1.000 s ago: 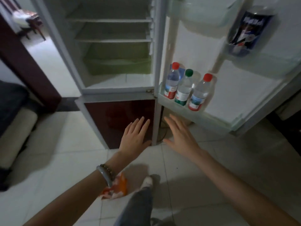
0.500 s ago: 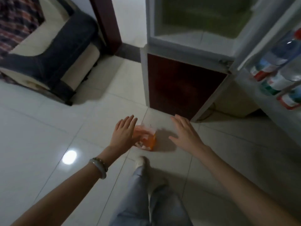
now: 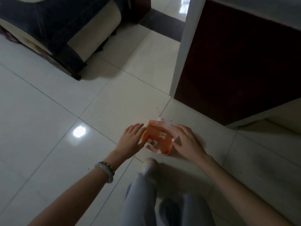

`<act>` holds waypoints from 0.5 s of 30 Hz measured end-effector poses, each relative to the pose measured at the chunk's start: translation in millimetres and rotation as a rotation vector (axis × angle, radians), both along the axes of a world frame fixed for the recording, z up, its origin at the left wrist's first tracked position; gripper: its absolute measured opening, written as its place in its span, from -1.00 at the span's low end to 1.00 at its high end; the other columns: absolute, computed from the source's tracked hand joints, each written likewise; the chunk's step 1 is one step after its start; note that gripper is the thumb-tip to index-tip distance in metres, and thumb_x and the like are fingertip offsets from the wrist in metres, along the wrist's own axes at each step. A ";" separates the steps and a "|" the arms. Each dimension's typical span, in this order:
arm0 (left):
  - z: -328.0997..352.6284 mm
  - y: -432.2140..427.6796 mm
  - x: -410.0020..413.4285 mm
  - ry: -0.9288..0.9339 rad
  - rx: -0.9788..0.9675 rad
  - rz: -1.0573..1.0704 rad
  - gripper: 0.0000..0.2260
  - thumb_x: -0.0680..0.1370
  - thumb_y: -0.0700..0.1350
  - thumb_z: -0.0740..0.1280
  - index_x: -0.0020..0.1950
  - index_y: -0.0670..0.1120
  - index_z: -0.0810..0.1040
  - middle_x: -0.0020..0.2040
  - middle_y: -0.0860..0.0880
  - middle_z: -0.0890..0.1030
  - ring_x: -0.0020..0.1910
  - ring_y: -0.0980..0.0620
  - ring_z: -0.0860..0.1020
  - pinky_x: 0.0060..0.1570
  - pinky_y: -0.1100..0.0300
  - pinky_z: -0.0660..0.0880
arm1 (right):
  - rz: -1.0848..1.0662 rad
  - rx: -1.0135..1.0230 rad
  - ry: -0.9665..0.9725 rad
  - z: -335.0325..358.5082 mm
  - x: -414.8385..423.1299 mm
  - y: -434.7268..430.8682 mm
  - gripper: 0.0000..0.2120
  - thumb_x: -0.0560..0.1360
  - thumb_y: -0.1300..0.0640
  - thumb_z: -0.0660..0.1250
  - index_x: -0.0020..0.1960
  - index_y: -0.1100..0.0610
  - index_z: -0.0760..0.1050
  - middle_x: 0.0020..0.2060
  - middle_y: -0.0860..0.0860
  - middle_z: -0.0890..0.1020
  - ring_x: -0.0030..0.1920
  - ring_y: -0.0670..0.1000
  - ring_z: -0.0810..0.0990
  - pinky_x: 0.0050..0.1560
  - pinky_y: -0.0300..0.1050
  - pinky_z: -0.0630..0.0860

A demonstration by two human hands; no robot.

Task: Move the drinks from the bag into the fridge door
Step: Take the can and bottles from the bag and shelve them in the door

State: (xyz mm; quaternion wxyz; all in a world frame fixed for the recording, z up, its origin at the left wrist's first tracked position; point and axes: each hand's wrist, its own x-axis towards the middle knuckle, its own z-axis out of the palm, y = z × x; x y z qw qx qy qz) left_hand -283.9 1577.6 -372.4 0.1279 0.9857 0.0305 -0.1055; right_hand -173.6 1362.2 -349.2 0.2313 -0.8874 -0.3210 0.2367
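Note:
An orange and white plastic bag (image 3: 157, 138) sits on the white tiled floor in front of the fridge. My left hand (image 3: 132, 139) is at the bag's left side, fingers spread, touching or nearly touching it. My right hand (image 3: 187, 141) is against the bag's right side with fingers apart. Something dark shows in the bag's mouth; I cannot tell what it is. The fridge's dark red lower door (image 3: 236, 62) fills the upper right. The fridge door shelves and the bottles are out of view.
A dark blue and cream sofa (image 3: 53, 30) stands at the upper left. My legs in grey trousers (image 3: 146, 198) and one light shoe (image 3: 147, 164) are right behind the bag. Bare floor tiles (image 3: 48, 128) lie to the left.
My view has swung down from the open fridge to the floor. Both hands have dropped to either side of the orange bag, closer than before.

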 end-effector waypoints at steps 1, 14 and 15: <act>-24.7 6.4 6.7 -0.007 0.000 -0.010 -0.52 0.49 0.01 0.33 0.37 -0.13 0.37 0.37 -0.17 0.42 0.36 -0.17 0.36 0.35 -0.06 0.25 | 0.008 -0.001 0.003 -27.2 5.7 3.7 -0.47 0.46 0.15 0.36 0.38 0.11 0.26 0.33 0.06 0.37 0.33 0.02 0.31 0.26 -0.16 0.29; -290.6 13.2 82.2 -0.043 -0.115 -0.509 -0.56 0.41 -0.10 0.45 0.27 -0.10 0.47 0.26 -0.10 0.54 0.25 -0.07 0.48 0.18 0.10 0.43 | 0.090 0.059 -0.109 -280.9 56.5 23.9 -0.48 0.42 0.15 0.41 0.33 0.14 0.33 0.31 0.08 0.38 0.30 0.01 0.32 0.26 -0.19 0.28; -304.6 6.5 84.8 -0.038 -0.109 -0.545 -0.56 0.43 -0.11 0.44 0.28 -0.10 0.46 0.27 -0.09 0.53 0.28 -0.07 0.46 0.23 0.11 0.37 | 0.090 0.063 -0.130 -289.2 58.9 26.0 -0.47 0.41 0.14 0.41 0.33 0.14 0.33 0.31 0.09 0.37 0.31 0.02 0.31 0.27 -0.20 0.26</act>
